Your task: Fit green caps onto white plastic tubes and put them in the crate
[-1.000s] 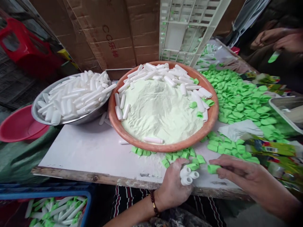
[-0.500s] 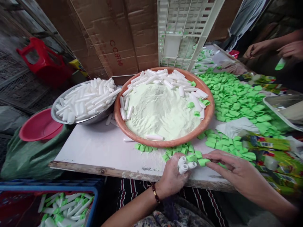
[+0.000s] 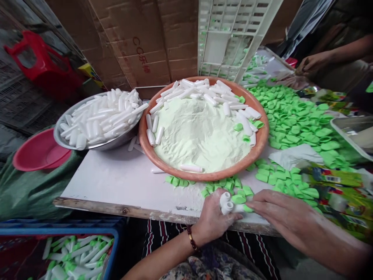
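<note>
Half a second ago the right hand (image 3: 281, 212) held its bright green, flattened, hollow cap (image 3: 248, 209) just beside the tubes; now that cap sits at the end of one smooth white cylindrical tube (image 3: 238, 208), which points right from the left hand (image 3: 214, 216). Right fingertips touch the cap — whether they pinch it or only press, I cannot tell. Left fingers are curled around the tubes, gripping the capped one along with two other hollow white tubes (image 3: 227, 207), whose round mouths face up and are uncapped. Both hands are over the front edge of the white-topped wooden table (image 3: 116, 186).

Loose green caps (image 3: 291, 120) lie just beyond the hands and in a broad spread to the right. Behind the hands stands a wide round terracotta-coloured basin (image 3: 201, 177) of pale green powder (image 3: 198, 136), with white tubes around its inner edge. To its left, a silver metal bowl (image 3: 59, 136) is heaped with more tubes — at lower left, a blue plastic crate (image 3: 115, 239) holds green-capped ones.
</note>
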### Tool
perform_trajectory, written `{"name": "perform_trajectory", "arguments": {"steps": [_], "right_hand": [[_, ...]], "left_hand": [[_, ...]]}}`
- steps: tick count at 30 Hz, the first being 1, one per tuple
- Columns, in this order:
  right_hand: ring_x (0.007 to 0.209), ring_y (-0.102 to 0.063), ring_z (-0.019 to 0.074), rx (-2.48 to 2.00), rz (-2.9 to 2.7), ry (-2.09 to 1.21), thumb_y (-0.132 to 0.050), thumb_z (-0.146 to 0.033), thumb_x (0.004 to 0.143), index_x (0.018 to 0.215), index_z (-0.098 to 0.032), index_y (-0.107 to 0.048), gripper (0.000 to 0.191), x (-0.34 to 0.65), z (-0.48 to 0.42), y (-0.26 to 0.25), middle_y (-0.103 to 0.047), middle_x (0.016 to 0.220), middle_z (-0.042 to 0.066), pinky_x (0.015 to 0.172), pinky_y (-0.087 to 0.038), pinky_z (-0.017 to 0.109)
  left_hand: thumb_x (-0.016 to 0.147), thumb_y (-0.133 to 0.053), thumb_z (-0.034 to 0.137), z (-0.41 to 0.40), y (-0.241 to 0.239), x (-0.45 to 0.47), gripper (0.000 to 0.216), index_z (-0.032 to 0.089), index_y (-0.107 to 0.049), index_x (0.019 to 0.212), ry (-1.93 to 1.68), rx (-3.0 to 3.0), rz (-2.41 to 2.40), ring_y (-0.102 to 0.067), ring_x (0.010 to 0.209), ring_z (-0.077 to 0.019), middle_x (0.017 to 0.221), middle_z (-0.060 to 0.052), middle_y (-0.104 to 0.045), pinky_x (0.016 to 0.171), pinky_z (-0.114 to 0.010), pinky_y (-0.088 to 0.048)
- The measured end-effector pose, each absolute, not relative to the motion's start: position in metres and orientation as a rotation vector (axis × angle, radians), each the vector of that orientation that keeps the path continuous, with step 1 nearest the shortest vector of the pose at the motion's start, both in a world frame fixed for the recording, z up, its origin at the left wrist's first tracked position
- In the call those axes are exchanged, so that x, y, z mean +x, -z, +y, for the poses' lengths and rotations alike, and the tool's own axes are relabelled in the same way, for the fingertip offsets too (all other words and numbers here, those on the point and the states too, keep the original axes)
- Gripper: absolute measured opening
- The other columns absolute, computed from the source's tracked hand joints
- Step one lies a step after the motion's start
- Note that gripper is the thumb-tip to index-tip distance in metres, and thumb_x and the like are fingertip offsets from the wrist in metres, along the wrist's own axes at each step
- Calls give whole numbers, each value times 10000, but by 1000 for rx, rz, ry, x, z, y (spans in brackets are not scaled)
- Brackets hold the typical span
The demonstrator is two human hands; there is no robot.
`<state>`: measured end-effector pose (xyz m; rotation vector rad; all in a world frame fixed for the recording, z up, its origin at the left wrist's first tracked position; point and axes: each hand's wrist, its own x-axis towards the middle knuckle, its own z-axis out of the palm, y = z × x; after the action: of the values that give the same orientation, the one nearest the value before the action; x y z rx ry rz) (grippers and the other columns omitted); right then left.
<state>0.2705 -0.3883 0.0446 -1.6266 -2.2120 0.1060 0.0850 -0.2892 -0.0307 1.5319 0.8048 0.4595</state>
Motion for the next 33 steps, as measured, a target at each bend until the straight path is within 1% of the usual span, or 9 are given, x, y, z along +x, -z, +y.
{"name": "perform_trajectory", "arguments": {"steps": [3, 8, 12, 18, 22, 25, 30, 31, 33], "right_hand": [[956, -685, 228, -1645, -2153, -195, -508, -197, 832, 1152, -371, -658, 394, 270, -381, -44, -714, 1081, 6, 761, -594, 320], [956, -690, 211, -1670, -2032, -330, -532, -217, 859, 1097, -327, -680, 301, 261, -372, -40, -727, 1038, 18, 812, -589, 320], [871, -700, 174, -1688, -1945, -349, -545, -217, 885, 998, -282, -672, 182, 252, -380, -36, -731, 940, 10, 751, -585, 269], [799, -684, 161, -1767, -1777, -287, -565, -207, 884, 910, -253, -661, 110, 239, -394, -28, -713, 855, 11, 709, -558, 256], [793, -671, 172, -1815, -1626, -351, -549, -248, 893, 870, -243, -668, 122, 233, -395, -25, -698, 833, 24, 695, -544, 271], [781, -666, 183, -1877, -1516, -438, -563, -322, 885, 835, -247, -674, 143, 231, -404, -16, -697, 825, 21, 701, -540, 286], [792, -672, 191, -2088, -1300, -669, -530, -424, 905, 929, -248, -687, 237, 243, -428, 13, -721, 865, 17, 714, -544, 293], [818, -672, 202, -2120, -1290, -634, -515, -434, 909, 940, -244, -690, 260, 249, -429, 16, -725, 892, 27, 734, -543, 308], [874, -665, 228, -2178, -1305, -422, -490, -443, 912, 918, -232, -700, 297, 264, -425, 16, -719, 944, 56, 792, -531, 350]], "left_hand": [[580, -863, 139, -289, 32, 85, 434, 175, -558, 886, -437, 1529, 798, -502, 712, -139, 793, 38, -586, 639, -228, -372], [600, -848, 144, -289, 36, 83, 416, 171, -547, 886, -464, 1463, 747, -474, 687, -124, 773, 44, -557, 617, -215, -362], [638, -814, 148, -289, 39, 81, 354, 172, -544, 867, -492, 1489, 676, -447, 672, -113, 761, 49, -533, 627, -215, -358], [699, -747, 155, -289, 38, 80, 252, 167, -529, 823, -477, 1567, 586, -420, 632, -107, 722, 43, -513, 599, -217, -338], [688, -758, 150, -289, 34, 82, 265, 166, -526, 814, -478, 1620, 613, -434, 653, -114, 735, 37, -515, 611, -218, -344], [650, -786, 143, -290, 33, 82, 305, 165, -543, 833, -467, 1642, 610, -469, 685, -126, 772, 29, -553, 630, -222, -359], [690, -787, 234, -293, 34, 80, 319, 170, -557, 900, -541, 1528, 751, -519, 743, -153, 820, 14, -597, 682, -240, -404], [712, -764, 228, -293, 35, 79, 289, 171, -549, 897, -567, 1519, 800, -519, 745, -154, 819, 13, -596, 697, -246, -408], [745, -707, 198, -293, 34, 79, 215, 174, -535, 871, -591, 1529, 867, -516, 747, -156, 813, 11, -590, 712, -255, -405]]}}
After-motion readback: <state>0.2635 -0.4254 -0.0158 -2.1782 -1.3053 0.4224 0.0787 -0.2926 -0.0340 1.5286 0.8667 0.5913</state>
